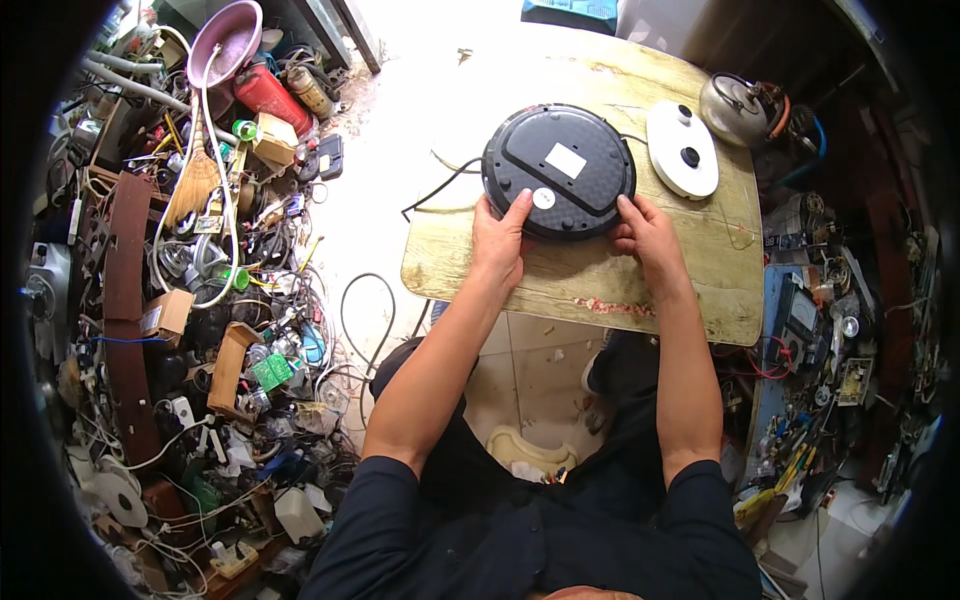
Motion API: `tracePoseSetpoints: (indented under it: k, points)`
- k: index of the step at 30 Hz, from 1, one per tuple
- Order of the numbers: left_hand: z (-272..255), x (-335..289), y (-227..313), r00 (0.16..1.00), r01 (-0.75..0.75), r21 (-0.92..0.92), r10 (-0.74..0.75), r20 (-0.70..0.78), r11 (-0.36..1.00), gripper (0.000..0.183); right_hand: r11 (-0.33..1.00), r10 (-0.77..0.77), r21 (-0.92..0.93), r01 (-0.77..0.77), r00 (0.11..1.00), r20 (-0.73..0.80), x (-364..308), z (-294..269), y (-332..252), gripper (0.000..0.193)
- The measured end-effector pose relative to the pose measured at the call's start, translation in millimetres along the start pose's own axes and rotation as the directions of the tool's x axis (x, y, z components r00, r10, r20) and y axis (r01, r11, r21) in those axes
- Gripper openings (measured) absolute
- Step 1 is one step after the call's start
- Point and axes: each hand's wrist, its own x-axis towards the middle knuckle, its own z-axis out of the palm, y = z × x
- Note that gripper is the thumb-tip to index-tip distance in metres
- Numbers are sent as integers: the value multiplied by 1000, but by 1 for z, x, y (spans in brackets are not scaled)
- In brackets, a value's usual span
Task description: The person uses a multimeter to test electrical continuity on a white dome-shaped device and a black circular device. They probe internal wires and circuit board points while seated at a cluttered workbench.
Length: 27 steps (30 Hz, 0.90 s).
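A round black electric appliance (530,140), perhaps an induction cooker, shows its underside, with a white label, a round sticker and small feet. My left hand (498,238) grips its near left rim, thumb on top and fingers beneath. On the near right rim, my right hand (648,238) holds it with the thumb on the edge and fingers curled. Whether the appliance rests on the wooden table (460,255) or is slightly raised, I cannot tell. A black cord (440,190) runs off to its left. A white oval piece with two black knobs (670,130) lies to its right.
A metal kettle (733,110) stands at the table's far right corner, a blue tray (570,12) beyond the far edge. Heaped parts and cables fill the floor at left, with a broom (195,190) and a pink basin (230,50). More clutter lines the right side.
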Motion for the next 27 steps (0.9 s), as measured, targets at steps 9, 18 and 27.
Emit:
tracePoseSetpoints:
  k: [9,18,27]
  points:
    - [-9,-18,70,994,-10,-106,22,108,994,42,303,-684,-904,300,729,13,25,-29,-31,36]
    - [-49,-3,134,919,-379,-172,347,-189,909,47,-88,-619,-910,404,694,368,124,-1,-17,44]
    - [-91,20,148,804,-511,-103,432,-408,853,48,-158,-365,-894,420,816,448,51,10,-18,36]
